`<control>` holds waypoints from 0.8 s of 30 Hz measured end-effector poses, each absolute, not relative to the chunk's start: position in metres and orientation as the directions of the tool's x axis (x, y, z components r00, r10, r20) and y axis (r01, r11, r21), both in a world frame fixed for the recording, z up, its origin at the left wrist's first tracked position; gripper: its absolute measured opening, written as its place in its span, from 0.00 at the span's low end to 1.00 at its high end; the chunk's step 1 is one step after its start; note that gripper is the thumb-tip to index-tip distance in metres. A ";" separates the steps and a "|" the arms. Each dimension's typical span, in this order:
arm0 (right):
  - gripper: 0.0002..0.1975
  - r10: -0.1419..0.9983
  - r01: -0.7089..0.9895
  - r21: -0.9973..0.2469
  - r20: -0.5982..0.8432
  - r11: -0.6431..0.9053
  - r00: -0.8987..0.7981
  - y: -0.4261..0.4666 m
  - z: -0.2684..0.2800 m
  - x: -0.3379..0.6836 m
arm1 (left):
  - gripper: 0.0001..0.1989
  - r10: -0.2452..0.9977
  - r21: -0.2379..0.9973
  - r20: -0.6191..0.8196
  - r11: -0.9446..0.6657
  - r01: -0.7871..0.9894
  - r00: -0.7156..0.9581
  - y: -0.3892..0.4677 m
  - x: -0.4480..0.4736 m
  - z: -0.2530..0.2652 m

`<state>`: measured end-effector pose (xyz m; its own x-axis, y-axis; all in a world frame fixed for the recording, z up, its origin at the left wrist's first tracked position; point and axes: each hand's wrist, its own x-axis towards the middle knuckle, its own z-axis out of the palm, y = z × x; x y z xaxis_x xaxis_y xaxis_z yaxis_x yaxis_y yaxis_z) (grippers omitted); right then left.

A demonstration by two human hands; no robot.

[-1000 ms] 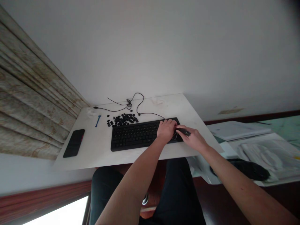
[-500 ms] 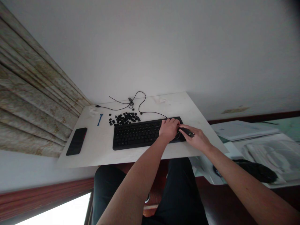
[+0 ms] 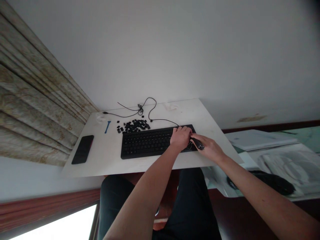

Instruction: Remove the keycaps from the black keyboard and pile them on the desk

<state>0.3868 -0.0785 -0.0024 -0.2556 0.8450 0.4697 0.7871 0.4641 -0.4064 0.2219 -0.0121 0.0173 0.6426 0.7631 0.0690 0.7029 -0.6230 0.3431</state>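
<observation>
A black keyboard [image 3: 145,143] lies on the white table, its right part covered by my hands. My left hand [image 3: 181,136] rests over that part, fingers bent and close together against the keyboard; the fingertips are partly hidden. Right beside it, my right hand [image 3: 208,148] is closed around a dark keycap puller [image 3: 198,144]. Thin wire from the tool shows over the keys below my left hand. The puller's tip is hidden between the hands. Behind the keyboard's left half sits a pile of loose black keycaps [image 3: 136,125].
A black cable [image 3: 163,119] runs from the keyboard to a tied bundle near the wall. On the left lie a blue tool [image 3: 107,127] and a phone [image 3: 82,149]. A patterned curtain [image 3: 37,100] hangs at the left. Plastic-wrapped items [image 3: 285,166] lie right of the table [image 3: 105,166].
The puller's handle has tilted, its outer end now lower and nearer my right palm. My left hand stays on the keyboard. The view has shifted slightly.
</observation>
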 end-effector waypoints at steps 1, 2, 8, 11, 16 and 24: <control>0.11 0.842 0.784 -0.407 0.474 0.469 -0.258 -0.079 -0.003 0.387 | 0.11 0.763 0.342 0.069 -0.624 0.703 0.643 -0.012 0.222 0.017; 0.11 0.842 0.780 -0.414 0.475 0.469 -0.254 -0.080 -0.002 0.387 | 0.11 0.763 0.341 0.068 -0.624 0.704 0.643 -0.012 0.222 0.017; 0.12 0.919 0.814 -0.485 0.367 0.318 -0.140 -0.061 0.020 0.389 | 0.15 0.770 0.302 0.080 -0.624 0.721 0.633 -0.012 0.224 0.014; 0.12 0.959 0.815 -0.523 0.249 0.249 -0.133 -0.041 0.037 0.391 | 0.16 0.775 0.282 0.074 -0.620 0.732 0.628 -0.010 0.226 0.013; 0.10 0.968 0.776 -0.581 0.189 0.244 -0.162 -0.029 0.050 0.388 | 0.16 0.785 0.252 0.066 -0.610 0.751 0.615 -0.010 0.227 0.015; 0.14 0.959 0.806 -0.538 0.252 0.247 -0.126 -0.046 0.040 0.385 | 0.17 0.783 0.266 0.052 -0.610 0.747 0.620 -0.013 0.226 0.018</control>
<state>0.3849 -0.0459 0.0398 -0.1257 0.9594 0.2524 0.8062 0.2471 -0.5375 0.2263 -0.0126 0.0175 0.6202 0.7827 0.0521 0.7469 -0.6096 0.2657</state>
